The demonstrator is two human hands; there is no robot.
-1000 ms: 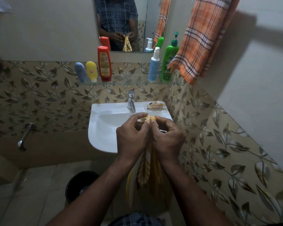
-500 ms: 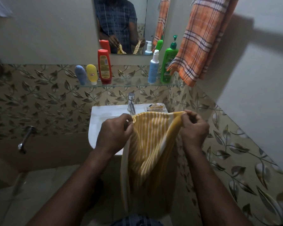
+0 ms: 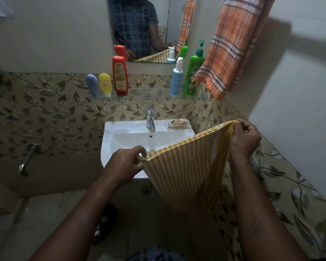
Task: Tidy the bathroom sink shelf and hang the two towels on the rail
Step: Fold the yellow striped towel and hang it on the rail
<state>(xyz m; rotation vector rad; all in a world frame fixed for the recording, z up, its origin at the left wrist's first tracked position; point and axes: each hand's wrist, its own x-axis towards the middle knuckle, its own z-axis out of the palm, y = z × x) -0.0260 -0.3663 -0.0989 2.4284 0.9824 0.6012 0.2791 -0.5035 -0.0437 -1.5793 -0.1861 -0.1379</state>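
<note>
- Item: yellow-and-white striped cloth towel (image 3: 177,170), held spread by its top edge over the front right of the white ceramic sink (image 3: 124,136). The left hand (image 3: 126,162) and right hand (image 3: 244,140) each pinch one corner.
- Risk: if either pinch slips, the towel probably drops into the basin or onto the floor.
- Risk: on the lift, the cloth could knock the green plastic pump bottle (image 3: 193,72) off the glass shelf (image 3: 149,95).
- Obstruction: orange plaid towel (image 3: 231,49) hangs above right; the rail is out of view.

The glass shelf (image 3: 149,95) lay open mid-span — bottles crowded both ends, and the orange towel (image 3: 231,53) overhung its right end.
</note>
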